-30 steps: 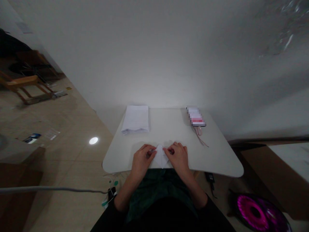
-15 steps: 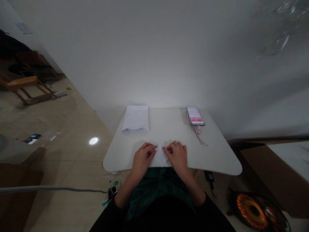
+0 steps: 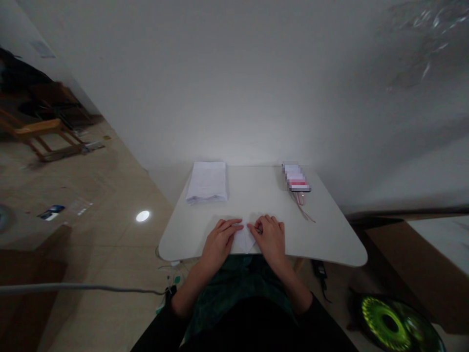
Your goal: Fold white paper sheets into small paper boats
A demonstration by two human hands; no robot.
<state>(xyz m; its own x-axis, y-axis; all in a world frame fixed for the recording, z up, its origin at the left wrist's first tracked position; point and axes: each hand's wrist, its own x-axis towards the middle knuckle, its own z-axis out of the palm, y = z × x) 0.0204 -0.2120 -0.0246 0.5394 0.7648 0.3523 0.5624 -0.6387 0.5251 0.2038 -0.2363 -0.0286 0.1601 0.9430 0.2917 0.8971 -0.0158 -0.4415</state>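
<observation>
A small piece of folded white paper [image 3: 245,242] lies at the front edge of the white table, with a crease down its middle and a point toward me. My left hand [image 3: 219,240] rests on its left side, fingers stretched out across the top of the paper. On the other side, my right hand [image 3: 270,235] pinches the paper's right part between thumb and curled fingers. Parts of the paper are hidden under both hands.
A stack of white paper [image 3: 208,181] lies at the table's back left. At the back right is a phone [image 3: 296,177] with a pink strap [image 3: 301,199]. The white table [image 3: 256,190] stands against a wall. A glowing green round device [image 3: 385,320] sits low at right.
My left fingers have straightened from a pinch and now lie over the paper. The right hand has barely moved. The round device's glow has turned from orange to green.
</observation>
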